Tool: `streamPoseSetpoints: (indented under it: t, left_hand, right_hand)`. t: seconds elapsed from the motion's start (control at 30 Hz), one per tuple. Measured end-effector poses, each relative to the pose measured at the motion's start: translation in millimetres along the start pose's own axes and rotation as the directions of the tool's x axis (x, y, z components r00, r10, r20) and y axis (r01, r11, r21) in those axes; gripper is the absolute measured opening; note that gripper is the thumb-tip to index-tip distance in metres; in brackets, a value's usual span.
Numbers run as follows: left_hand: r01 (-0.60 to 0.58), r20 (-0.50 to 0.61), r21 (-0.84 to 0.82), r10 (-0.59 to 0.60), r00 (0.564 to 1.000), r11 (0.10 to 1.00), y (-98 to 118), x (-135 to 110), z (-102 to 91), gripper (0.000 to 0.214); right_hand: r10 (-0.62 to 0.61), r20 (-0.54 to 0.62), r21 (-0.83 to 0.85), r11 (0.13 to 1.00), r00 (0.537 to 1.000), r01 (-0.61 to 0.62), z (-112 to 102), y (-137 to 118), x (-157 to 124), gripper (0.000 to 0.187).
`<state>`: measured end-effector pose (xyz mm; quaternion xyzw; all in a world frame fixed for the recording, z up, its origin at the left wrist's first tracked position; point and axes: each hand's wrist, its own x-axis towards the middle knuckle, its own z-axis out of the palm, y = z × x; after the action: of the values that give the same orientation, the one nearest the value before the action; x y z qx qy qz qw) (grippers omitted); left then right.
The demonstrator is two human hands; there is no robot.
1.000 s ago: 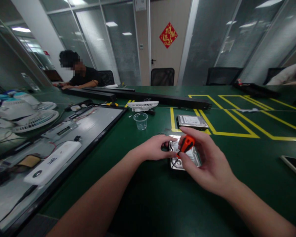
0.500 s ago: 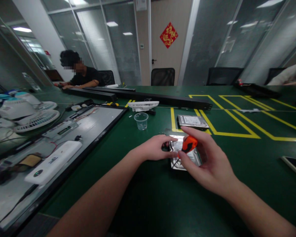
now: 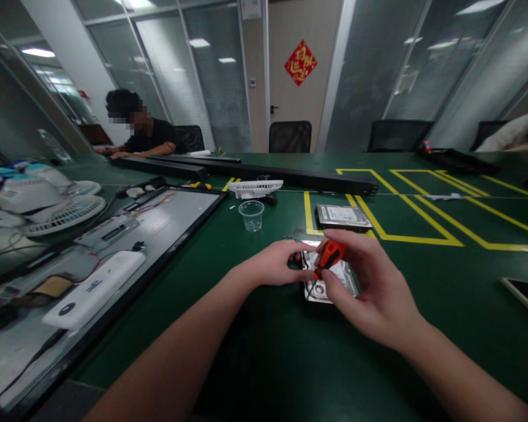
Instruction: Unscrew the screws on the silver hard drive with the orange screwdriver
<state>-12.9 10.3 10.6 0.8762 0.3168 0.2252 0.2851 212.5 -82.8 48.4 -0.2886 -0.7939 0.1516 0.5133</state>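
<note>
With our right hand (image 3: 365, 275) clamped on the orange screwdriver (image 3: 333, 254) and our left hand (image 3: 275, 265), grip unclear, at the nine o'clock edge of the hard drive (image 3: 320, 291) lying at our one o'clock, we should press squarely while turning.

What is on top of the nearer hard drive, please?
The left hand and the right hand, holding an orange screwdriver, reach over the hard drive; the surface beneath them is hidden.

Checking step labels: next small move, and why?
Probably a small twist of the screwdriver: the right hand holds it slanting down toward the near left part of the hard drive, and the left hand is at the drive's left edge.
</note>
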Motion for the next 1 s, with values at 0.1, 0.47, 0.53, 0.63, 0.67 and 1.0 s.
streamPoseSetpoints:
  t: [0.1, 0.47, 0.53, 0.63, 0.67, 1.0]
  left_hand:
    - [0.006, 0.003, -0.004, -0.006, 1.0, 1.0, 1.2, 0.0, -0.5, 0.053]
    - [0.002, 0.007, -0.011, -0.002, 1.0, 1.0, 6.0, -0.9, -3.5, 0.047]
    - [0.005, 0.01, 0.001, -0.005, 1.0, 1.0, 6.6, -1.2, -3.6, 0.045]
    - [0.022, 0.017, -0.002, -0.022, 1.0, 1.0, 7.8, -1.2, -3.4, 0.041]
    - [0.028, 0.016, -0.003, -0.028, 0.999, 1.0, 8.2, -1.1, -3.3, 0.041]
    - [-0.007, 0.002, -0.016, 0.007, 1.0, 1.0, 4.6, 0.7, -1.7, 0.047]
  right_hand:
    - [-0.006, 0.006, 0.012, 1.0, 1.0, 0.006, -0.2, -0.9, 0.5, 0.07]
    - [-0.046, -0.016, -0.068, 0.997, 0.999, 0.044, 1.2, 4.6, 1.0, 0.072]
    - [-0.037, -0.019, -0.074, 0.997, 0.999, 0.036, 0.9, 4.4, 0.7, 0.069]
    - [-0.033, -0.014, -0.051, 0.998, 0.999, 0.032, 1.2, 4.0, -0.2, 0.069]
    - [-0.032, -0.011, -0.044, 0.999, 0.999, 0.032, 1.3, 3.9, -0.5, 0.069]
    - [0.005, 0.009, -0.009, 1.0, 1.0, -0.005, 0.5, 0.2, -0.3, 0.067]
